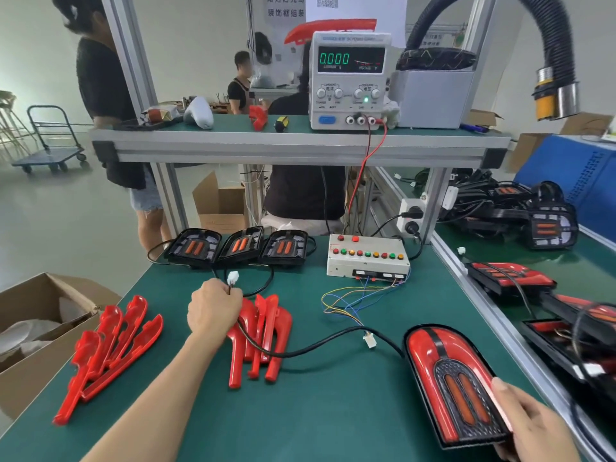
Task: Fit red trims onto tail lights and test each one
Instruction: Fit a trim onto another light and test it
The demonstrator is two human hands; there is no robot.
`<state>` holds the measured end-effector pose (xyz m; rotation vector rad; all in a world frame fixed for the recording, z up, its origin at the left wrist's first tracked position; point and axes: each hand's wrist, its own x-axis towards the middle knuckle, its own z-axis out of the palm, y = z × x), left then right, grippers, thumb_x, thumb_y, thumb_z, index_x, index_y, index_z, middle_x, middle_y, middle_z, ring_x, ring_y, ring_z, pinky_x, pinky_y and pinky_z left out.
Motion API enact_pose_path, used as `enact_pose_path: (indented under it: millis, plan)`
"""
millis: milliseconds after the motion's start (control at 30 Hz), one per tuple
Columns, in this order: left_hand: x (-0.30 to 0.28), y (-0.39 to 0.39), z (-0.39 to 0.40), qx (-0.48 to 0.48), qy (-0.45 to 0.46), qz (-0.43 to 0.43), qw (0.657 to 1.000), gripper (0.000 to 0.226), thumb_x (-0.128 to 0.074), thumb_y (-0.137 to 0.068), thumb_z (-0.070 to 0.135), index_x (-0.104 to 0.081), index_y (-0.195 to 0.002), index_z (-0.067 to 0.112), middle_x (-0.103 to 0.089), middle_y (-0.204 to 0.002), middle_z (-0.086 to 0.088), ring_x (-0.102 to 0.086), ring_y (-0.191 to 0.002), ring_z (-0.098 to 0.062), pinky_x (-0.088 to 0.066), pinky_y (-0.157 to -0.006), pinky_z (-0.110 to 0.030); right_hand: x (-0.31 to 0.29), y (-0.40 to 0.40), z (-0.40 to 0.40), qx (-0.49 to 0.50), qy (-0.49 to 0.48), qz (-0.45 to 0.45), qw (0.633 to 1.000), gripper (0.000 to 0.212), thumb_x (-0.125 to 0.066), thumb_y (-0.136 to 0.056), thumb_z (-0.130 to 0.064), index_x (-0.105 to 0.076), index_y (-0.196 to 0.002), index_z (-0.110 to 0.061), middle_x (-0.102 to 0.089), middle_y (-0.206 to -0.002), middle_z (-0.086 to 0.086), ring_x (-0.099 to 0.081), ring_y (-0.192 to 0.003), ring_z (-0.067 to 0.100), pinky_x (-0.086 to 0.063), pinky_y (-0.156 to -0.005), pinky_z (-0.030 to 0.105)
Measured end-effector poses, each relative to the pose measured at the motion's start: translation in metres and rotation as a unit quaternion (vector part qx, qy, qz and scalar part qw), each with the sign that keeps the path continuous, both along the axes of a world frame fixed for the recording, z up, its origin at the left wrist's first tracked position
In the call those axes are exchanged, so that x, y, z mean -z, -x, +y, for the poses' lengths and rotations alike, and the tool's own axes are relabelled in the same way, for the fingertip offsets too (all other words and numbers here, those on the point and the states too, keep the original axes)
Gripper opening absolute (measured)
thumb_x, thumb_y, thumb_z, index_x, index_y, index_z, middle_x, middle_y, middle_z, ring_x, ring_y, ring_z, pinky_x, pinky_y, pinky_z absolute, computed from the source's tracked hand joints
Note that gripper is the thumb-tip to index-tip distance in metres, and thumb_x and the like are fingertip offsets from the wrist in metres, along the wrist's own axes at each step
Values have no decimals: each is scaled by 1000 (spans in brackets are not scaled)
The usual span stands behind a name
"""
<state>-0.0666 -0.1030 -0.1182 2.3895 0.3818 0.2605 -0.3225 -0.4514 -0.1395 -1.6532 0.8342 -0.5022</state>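
Red trim already sits on the tail light (455, 385) at the right front of the green bench mat (333, 411) — glossy red shell split by a black stripe, with a dark mesh-patterned arch at its near end framing two upright orange bars. It lies flat, face up. My right hand (530, 428) grips its near right corner, thumb curled over the top edge, fingers underneath and out of sight. My left hand (213, 310) is clenched around the black cable (300, 351) that runs from the lamp's left side across the mat; the white connector (233, 278) pokes up just beyond my knuckles. A second small white plug (370, 340) lies on the mat beside the cable, at the end of thin coloured wires (350, 300) leading to the grey test box (366, 256) with its row of red, green and yellow buttons. Loose red trims lie in two heaps: one fanned out at the far left (106, 355), one (266, 335) partly under my left hand. Three untrimmed lamps (240, 246) — black housings, orange bars showing — stand in a row at the back edge. Power supply (350, 81) on the upper shelf reads 0.000 on its green display.
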Motion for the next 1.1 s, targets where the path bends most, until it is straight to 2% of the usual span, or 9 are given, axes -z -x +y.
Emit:
enact_pose_path:
  millis: [133,233,333,467,600,733,800,900,1100]
  plan:
    - [-17,34,-28,79,200,-52,975,17,-59,-90,16,-67,-80,5,-69,-64,-10,-61,-59,-22,-51,-62,-37,5,-12,-2,59,15,-6,998,26,-62,-99,-34,-71,-85,-13,-63,-46,4,-55,-46,26,-42,-51,29]
    - [-19,73,-65,180,398,-8,899,9,-57,-100,9,-57,-94,3,-72,-64,-5,-57,-44,-14,-43,-42,-23,14,-20,-6,92,0,-9,996,33,-61,-100,-36,-69,-99,-5,-65,-53,17,-57,-41,30,-46,-55,29]
    - [-4,117,-99,248,469,43,846,11,-59,-100,8,-52,-93,4,-75,-75,-13,-62,-48,-19,-46,-44,-23,21,-26,-7,86,12,8,996,33,-60,-100,-38,-65,-109,-7,-69,-64,18,-58,-33,23,-47,-51,28]
    - [22,158,-131,241,477,68,843,15,-64,-96,2,-52,-89,-3,-75,-79,-19,-73,-62,-28,-57,-56,-29,20,-20,-5,30,79,74,994,49,-43,-99,-62,-67,-115,-22,-71,-56,9,-64,-49,25,-52,-69,39]
    - [34,173,-142,200,494,68,843,18,-66,-93,-1,-51,-83,-1,-75,-76,-17,-72,-60,-29,-57,-56,-30,8,-9,-3,92,222,89,967,85,-27,-83,-75,-67,-131,-18,-64,-119,11,-58,-101,29,-43,-92,44]
    - [40,179,-142,152,504,43,849,20,-68,-91,-3,-52,-80,-4,-75,-73,-16,-73,-59,-29,-58,-54,-29,-11,2,38,61,385,-140,910,42,-50,-94,-45,-78,-100,-15,-62,-99,-2,-52,-78,4,-41,-76,9]
    - [43,183,-140,144,514,22,845,21,-69,-89,-5,-51,-78,-6,-74,-70,-17,-73,-57,-29,-58,-53,-28,-6,-5,65,-65,401,-205,890,34,-56,-95,-41,-79,-98,-15,-69,-97,-4,-61,-87,2,-47,-81,14]
    - [49,192,-139,160,482,8,861,22,-77,-83,-3,-55,-76,-2,-72,-64,-14,-68,-54,-19,-55,-55,-23,2,-21,99,-187,396,-220,871,24,-69,-89,-36,-80,-99,-18,-72,-97,-12,-66,-89,5,-53,-81,20]
    - [39,200,-119,347,278,-33,895,31,-60,-85,18,-73,-97,43,-77,-86,18,-73,-83,2,-54,-74,-13,6,-32,107,-215,275,-152,925,11,-77,-77,-25,-77,-86,-32,-70,-83,-20,-66,-78,-4,-49,-73,10]
